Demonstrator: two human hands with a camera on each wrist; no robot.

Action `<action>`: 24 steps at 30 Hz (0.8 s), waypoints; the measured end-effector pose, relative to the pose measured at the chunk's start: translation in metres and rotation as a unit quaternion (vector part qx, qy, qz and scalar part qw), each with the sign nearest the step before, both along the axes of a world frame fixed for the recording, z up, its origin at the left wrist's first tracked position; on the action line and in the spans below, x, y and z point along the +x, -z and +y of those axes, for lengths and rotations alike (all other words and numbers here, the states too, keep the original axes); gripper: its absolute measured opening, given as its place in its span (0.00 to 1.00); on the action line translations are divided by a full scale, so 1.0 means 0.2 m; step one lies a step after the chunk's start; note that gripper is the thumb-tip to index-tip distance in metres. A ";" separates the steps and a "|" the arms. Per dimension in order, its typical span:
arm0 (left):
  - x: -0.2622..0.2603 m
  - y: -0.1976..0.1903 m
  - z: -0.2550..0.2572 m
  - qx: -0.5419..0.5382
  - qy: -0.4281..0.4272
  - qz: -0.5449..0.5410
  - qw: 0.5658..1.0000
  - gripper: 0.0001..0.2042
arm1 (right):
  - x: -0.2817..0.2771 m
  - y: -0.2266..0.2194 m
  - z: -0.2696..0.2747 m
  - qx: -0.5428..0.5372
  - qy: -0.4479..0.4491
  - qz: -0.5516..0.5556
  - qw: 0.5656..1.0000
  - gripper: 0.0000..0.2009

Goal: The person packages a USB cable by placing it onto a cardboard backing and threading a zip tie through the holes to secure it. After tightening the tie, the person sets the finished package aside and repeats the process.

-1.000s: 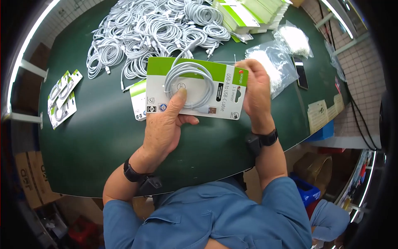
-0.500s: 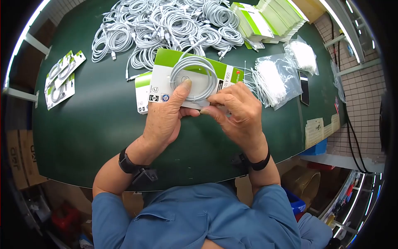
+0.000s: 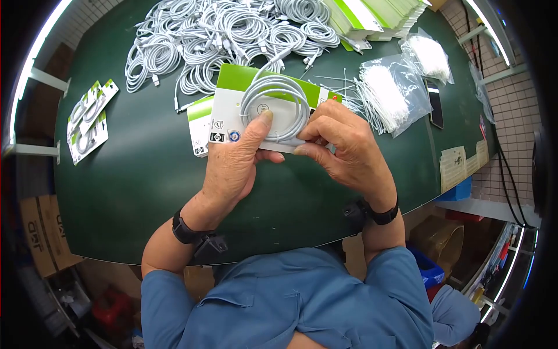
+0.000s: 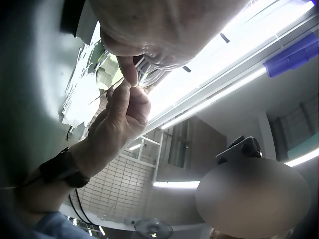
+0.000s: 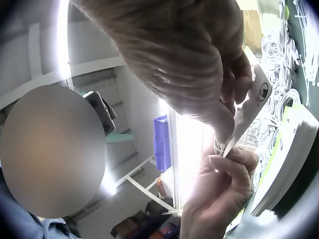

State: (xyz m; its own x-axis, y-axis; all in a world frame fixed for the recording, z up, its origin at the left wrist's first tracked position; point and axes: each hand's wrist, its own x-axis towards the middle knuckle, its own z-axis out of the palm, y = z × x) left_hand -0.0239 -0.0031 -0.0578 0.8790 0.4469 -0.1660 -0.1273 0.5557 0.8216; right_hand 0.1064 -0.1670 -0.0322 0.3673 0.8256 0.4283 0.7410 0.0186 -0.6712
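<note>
A green and white card [image 3: 232,104] with a coiled white cable [image 3: 297,104] lying on its face is held up over the table. The left hand [image 3: 232,163] grips the card's lower left part, its thumb pressing inside the coil. At the card's lower right, the right hand [image 3: 349,145] pinches around the cable's plug end, which the fingers mostly hide. In the right wrist view, the card [image 5: 251,102] stands between the right hand [image 5: 199,64] and the left hand [image 5: 217,194].
Behind lies a heap of coiled cables [image 3: 203,35], with stacked cards [image 3: 354,17] at its right. Bags of white ties [image 3: 383,96] and a phone [image 3: 435,107] lie right. Finished-looking cards with cables [image 3: 87,136] lie far left; more cards [image 3: 199,131] sit beneath the held one.
The right hand has come from the card's upper right edge to its lower right, where it now pinches at the cable's plug end. The left hand keeps its grip.
</note>
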 end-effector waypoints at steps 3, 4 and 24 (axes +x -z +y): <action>0.00 0.03 0.00 0.010 0.004 0.002 1.000 0.18 | 0.02 0.00 -0.01 -0.023 -0.022 0.001 0.999 0.11; 0.01 0.02 0.00 0.015 0.005 0.003 1.000 0.18 | 0.03 -0.02 -0.02 -0.023 -0.023 0.000 0.999 0.11; -0.06 -0.05 -0.07 0.126 0.079 -0.020 0.989 0.17 | 0.01 0.34 -0.14 0.129 -0.120 0.506 0.845 0.26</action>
State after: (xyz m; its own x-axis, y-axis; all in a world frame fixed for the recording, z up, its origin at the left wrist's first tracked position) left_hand -0.0352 -0.0163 -0.0480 0.9451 0.3254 -0.0315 -0.0895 0.3502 0.9324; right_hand 0.1080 -0.1953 -0.1006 0.4882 0.8555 0.1723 -0.2547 0.3285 -0.9095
